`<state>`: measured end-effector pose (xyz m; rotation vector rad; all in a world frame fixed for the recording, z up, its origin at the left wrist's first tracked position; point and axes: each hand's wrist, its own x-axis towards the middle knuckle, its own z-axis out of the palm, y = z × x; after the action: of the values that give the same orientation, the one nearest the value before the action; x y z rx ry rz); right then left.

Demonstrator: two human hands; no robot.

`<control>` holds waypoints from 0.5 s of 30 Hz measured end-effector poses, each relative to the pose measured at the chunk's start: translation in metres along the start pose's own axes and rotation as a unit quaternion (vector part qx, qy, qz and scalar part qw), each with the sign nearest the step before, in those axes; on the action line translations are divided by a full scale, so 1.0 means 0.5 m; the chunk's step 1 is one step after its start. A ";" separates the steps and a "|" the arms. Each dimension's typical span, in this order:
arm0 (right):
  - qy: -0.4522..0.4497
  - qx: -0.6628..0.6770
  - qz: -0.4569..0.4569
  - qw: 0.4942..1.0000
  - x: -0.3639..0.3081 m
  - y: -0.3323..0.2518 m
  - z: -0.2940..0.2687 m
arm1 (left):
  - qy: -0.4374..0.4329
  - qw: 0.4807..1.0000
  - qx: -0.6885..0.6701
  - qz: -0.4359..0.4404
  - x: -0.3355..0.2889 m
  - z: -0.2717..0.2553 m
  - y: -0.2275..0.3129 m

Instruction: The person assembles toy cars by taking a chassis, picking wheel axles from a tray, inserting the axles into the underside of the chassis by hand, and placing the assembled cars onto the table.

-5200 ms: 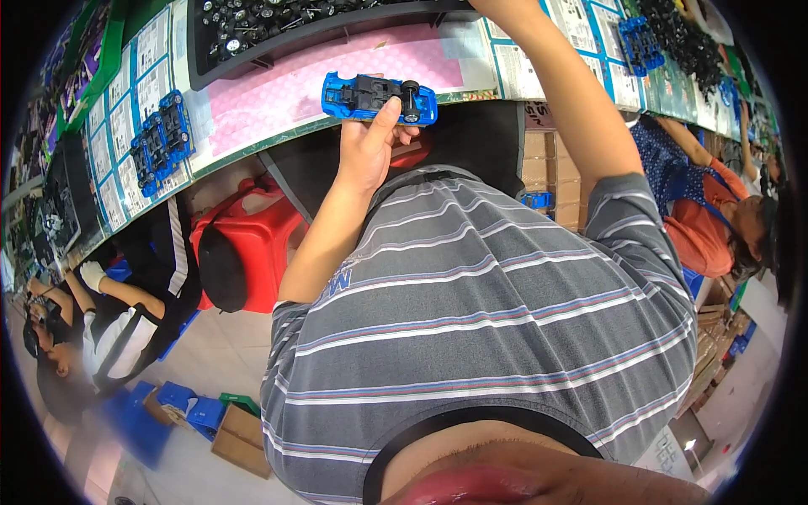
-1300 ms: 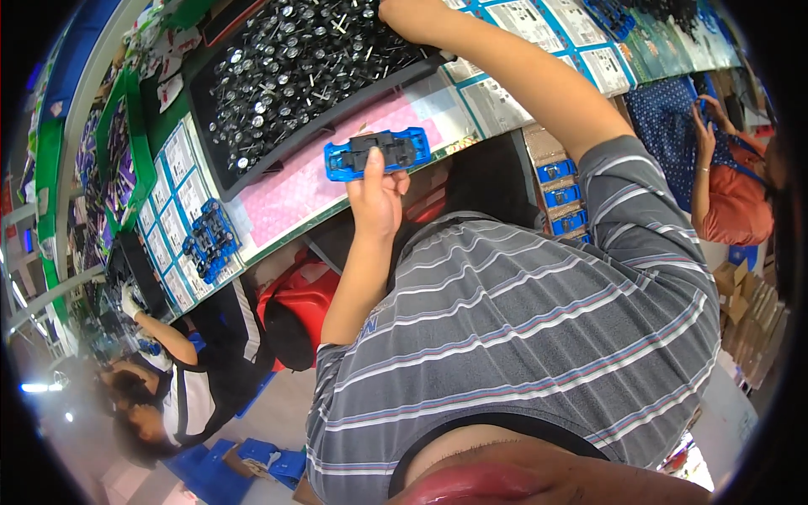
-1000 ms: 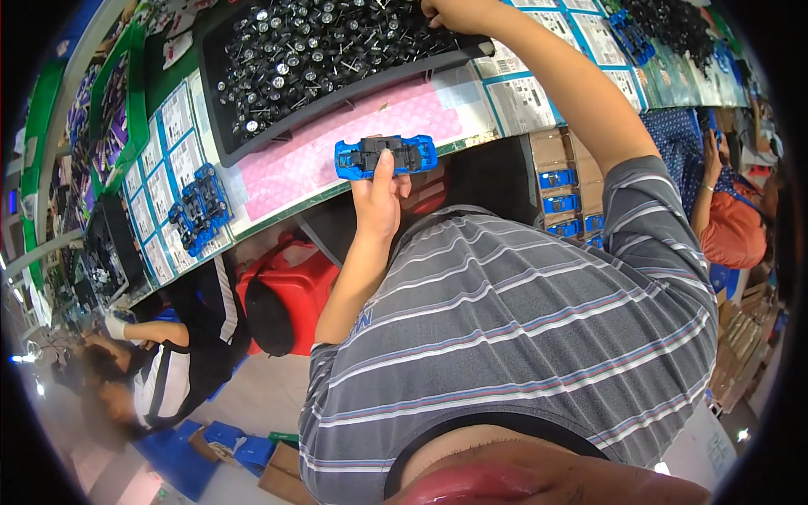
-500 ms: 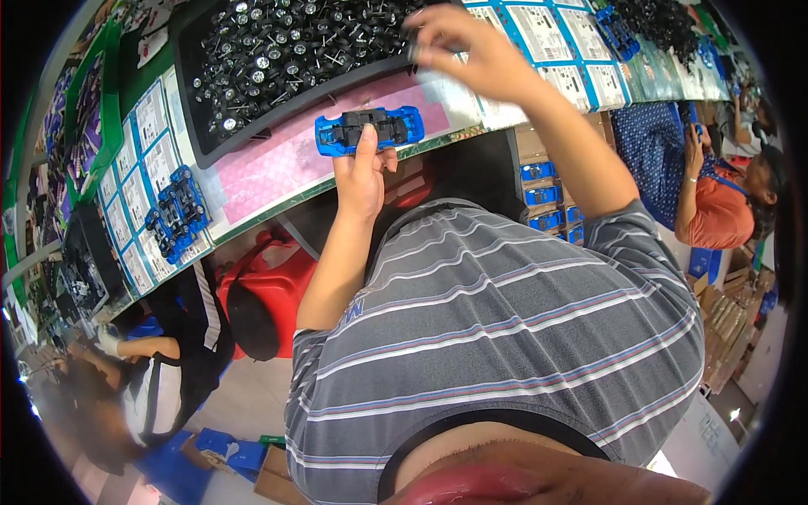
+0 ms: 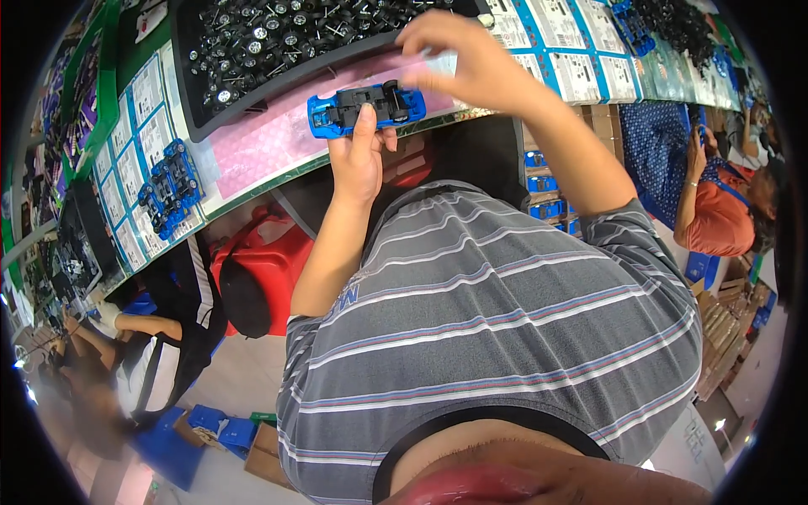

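Note:
My left hand (image 5: 358, 164) grips a blue toy car (image 5: 322, 118) turned upside down, thumb pressed on its black underside. Dark wheels (image 5: 391, 87) show at the car's right end. Just beside that end is my right hand (image 5: 454, 59), slightly blurred, its thumb and fingers apart with nothing visible between them. Whether the thumb touches the car, I cannot tell. Behind the car stands a black tray (image 5: 244, 114) heaped with small wheels on metal axles (image 5: 290, 39).
Several blue toy cars (image 5: 172, 189) lie upturned on printed sheets at the left. Pink bubble wrap (image 5: 261, 156) covers part of the table (image 5: 290, 188). More blue cars (image 5: 635, 29) lie far right. A red stool (image 5: 273, 252) is below. Co-workers sit at both sides.
My right hand has come from the tray's edge to the car's right end. Wheels now show there where none were visible before. The left hand still holds the car.

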<state>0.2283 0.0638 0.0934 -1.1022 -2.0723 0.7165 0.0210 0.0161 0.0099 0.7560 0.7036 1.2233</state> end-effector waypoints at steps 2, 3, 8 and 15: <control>0.057 -0.034 0.066 0.996 0.063 0.010 -0.037 | 0.011 1.000 0.007 -0.003 -0.008 -0.003 0.005; 0.079 -0.095 0.036 0.992 0.084 0.045 -0.047 | 0.002 1.000 0.006 -0.004 -0.011 0.001 0.005; 0.049 -0.289 -0.007 0.956 0.141 0.132 -0.031 | 0.008 1.000 0.002 -0.011 -0.025 0.001 0.005; 0.125 -0.187 0.023 0.974 0.133 0.124 -0.034 | 0.019 0.999 -0.023 -0.021 -0.039 -0.012 0.012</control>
<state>0.2440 0.1539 0.0793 -1.3718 -2.0121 0.1916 0.0092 -0.0011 0.0126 0.6781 0.7166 1.2141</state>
